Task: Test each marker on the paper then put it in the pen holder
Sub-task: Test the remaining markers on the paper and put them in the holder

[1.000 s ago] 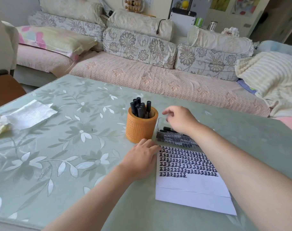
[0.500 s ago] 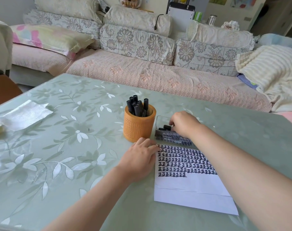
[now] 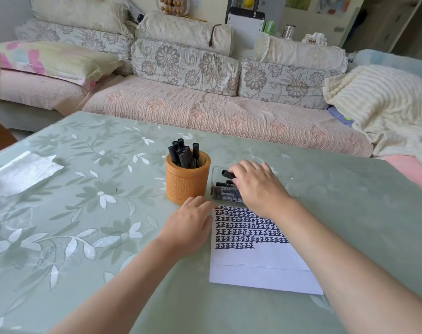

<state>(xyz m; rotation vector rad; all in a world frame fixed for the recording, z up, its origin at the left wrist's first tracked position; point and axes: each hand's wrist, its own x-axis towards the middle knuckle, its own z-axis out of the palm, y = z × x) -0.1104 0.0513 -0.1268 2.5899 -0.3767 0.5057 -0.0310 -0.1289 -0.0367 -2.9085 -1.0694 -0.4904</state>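
An orange pen holder stands mid-table with several black markers upright in it. Right of it lies a clear plastic box holding more black markers. My right hand is over that box, fingers closed on one black marker whose end sticks out to the left. My left hand rests flat on the table, fingertips at the left edge of the white paper, which is covered in rows of black marks on its upper half.
The table has a pale green floral cover. A white tissue lies at its left edge. Behind the table runs a sofa with cushions and a cream blanket.
My right hand went down into the clear box and closed on a black marker, now lifted slightly. My left hand stayed by the paper's edge.
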